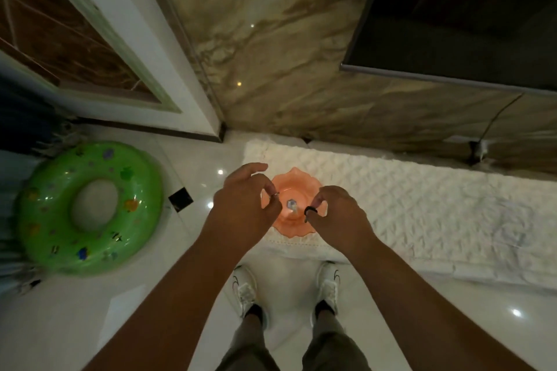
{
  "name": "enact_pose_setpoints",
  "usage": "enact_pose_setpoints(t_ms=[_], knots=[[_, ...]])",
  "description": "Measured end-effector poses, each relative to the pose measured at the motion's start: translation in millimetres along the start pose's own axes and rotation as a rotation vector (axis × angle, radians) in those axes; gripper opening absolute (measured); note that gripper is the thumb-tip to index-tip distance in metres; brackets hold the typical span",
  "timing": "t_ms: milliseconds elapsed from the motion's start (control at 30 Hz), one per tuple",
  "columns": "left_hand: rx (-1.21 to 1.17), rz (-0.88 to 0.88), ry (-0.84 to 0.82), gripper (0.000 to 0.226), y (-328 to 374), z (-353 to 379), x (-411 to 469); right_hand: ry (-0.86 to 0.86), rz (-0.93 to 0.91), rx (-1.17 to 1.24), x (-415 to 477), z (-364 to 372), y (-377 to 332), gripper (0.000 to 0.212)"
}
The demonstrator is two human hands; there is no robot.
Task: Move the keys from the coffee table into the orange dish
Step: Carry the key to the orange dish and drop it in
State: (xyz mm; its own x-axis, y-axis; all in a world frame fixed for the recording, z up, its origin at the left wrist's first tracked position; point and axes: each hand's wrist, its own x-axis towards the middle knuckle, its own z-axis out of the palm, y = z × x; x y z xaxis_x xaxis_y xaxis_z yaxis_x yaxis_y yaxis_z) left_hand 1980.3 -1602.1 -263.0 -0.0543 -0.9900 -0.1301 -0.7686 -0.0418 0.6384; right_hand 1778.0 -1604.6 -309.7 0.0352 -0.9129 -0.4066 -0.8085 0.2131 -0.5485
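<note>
A: What takes up the most room down there?

B: A long ledge covered by a white quilted cloth (pixel 422 208), running along the foot of a marbled wall (pixel 286 39). Left of it, on the glossy floor, lies a green inflatable ring (pixel 45 208).

A: And the orange dish (pixel 297 227)?

B: It sits near the left end of the cloth, close to its front edge, scalloped rim all round.

A: The hands?

B: Both hang over the dish. The left hand (pixel 241 208) covers its left rim, thumb and forefinger curled together on a small metal ring. The right hand (pixel 340 214) covers the right rim, fingers pinched on something small and black.

A: So where are the keys (pixel 291 206)?

B: A small shiny piece shows between the two hands, above the middle of the dish. Whether it hangs or already touches the dish, I cannot tell.

A: Anything smaller?

B: White shoes (pixel 245 286) on the floor, just before the front edge.
</note>
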Motion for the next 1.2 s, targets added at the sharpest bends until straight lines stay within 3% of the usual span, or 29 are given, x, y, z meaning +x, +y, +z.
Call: enact_pose_setpoints(t_ms=[367,667,867,1033,1200], knots=[[-0.009,-0.139,-0.044,0.012,-59.3,103.5,45.8,0.016,0.011,-0.098,89.3,92.2,67.0,0.012],[-0.011,-0.261,-0.097,0.012,-101.4,183.7,61.5,-0.023,-0.044,-0.388,121.2,164.7,143.1,0.027],[0.025,-0.308,-0.140,0.012,-112.5,209.2,59.6,-0.119,-0.092,-0.542,117.2,184.1,162.7,0.017],[0.103,-0.306,-0.173,0.011,-117.6,222.4,54.7,-0.187,-0.088,-0.538,118.4,188.9,165.5,0.024],[0.175,-0.308,-0.226,0.018,-126.9,237.8,46.5,-0.069,-0.022,-0.377,127.3,179.2,163.7,0.046]])
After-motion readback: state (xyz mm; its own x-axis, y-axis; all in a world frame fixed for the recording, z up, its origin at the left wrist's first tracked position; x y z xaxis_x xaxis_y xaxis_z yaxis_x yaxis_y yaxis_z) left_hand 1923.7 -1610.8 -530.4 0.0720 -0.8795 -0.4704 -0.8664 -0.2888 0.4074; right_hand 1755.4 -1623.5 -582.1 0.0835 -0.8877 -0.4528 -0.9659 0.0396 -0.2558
